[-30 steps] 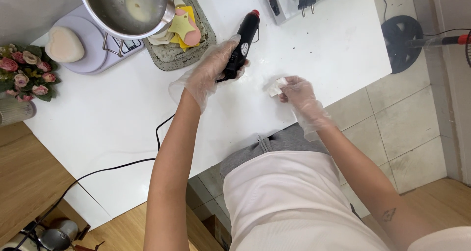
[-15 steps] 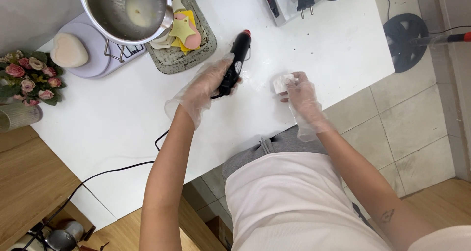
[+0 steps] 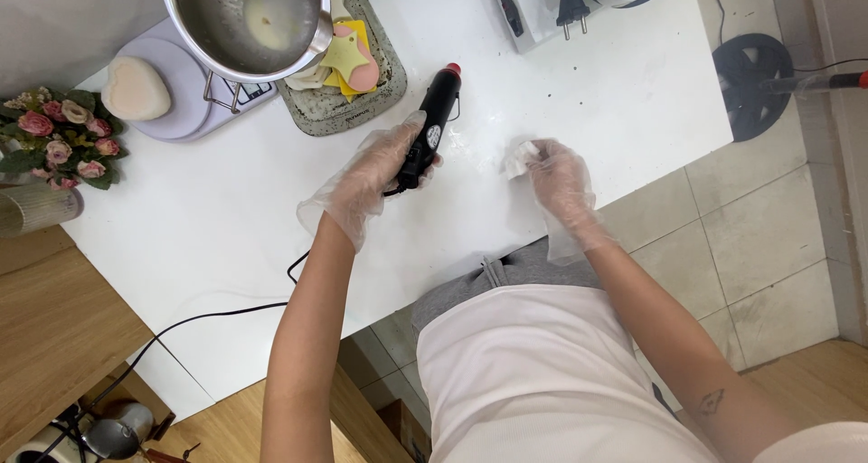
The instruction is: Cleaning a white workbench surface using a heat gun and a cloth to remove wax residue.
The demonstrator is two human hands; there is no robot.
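Camera setup, one entry: I have a single view, worn on the person's head. It looks steeply down, almost straight, over the white apron and both forearms onto the white table point(image 3: 588, 92). The person's body fills the lower edge; the table's far side runs along the top. The frame sits rotated, so the table edge crosses it on a diagonal. Distance: arm's reach, near enough that I see the left hand point(image 3: 371, 178) and the right hand point(image 3: 559, 175) in full. Side margins take in tiled floor point(image 3: 768, 237) at right and a wooden surface point(image 3: 45, 327) at left. No second view, so no overlap to log.
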